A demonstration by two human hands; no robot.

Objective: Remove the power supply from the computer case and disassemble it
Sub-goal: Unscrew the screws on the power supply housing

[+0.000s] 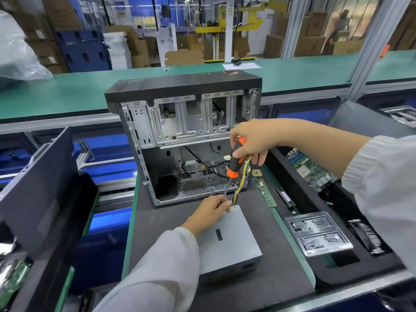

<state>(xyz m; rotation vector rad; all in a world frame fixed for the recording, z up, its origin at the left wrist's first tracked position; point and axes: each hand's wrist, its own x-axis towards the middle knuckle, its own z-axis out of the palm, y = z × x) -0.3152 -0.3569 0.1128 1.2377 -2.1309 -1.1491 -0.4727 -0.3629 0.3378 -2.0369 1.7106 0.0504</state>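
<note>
PSU (229,242) out of case (184,136), flat on bench, under left fingers (221,204) | right hand (252,140) grips screwdriver (234,163) | left pinches shaft, tip steered at PSU's far corner screw; left nearer.

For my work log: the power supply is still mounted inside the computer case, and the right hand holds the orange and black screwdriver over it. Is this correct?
Not quite. The head view shows the power supply already out, lying on the dark mat in front of the computer case. The rest holds: the right hand holds the orange and black screwdriver over it.
</note>
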